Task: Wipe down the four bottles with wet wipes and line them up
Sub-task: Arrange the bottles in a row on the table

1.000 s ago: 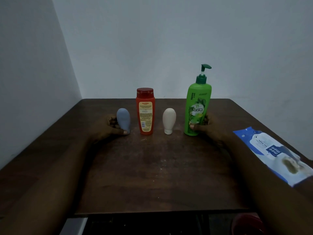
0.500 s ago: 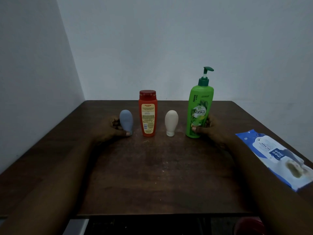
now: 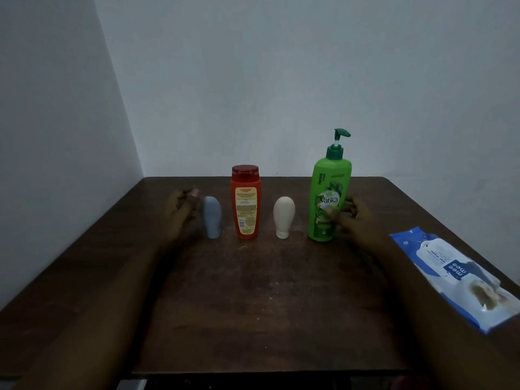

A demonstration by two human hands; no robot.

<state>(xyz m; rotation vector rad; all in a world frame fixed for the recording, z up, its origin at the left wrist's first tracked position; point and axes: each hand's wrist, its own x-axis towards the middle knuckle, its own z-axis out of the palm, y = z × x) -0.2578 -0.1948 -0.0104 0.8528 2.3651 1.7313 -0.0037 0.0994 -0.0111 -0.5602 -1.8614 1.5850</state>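
On the dark wooden desk (image 3: pixel 253 305), right hand (image 3: pixel 354 218) grasps the upright tall green plastic pump bottle (image 3: pixel 329 192) from its right side; left hand (image 3: pixel 180 215), loosely curled and empty, sits just left of the upright small blue-grey squeeze bottle (image 3: pixel 212 216).

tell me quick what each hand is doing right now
Left hand: open, fingers loosely curled beside the small blue-grey plastic bottle, holding nothing.
Right hand: closed around the tall green plastic pump bottle.
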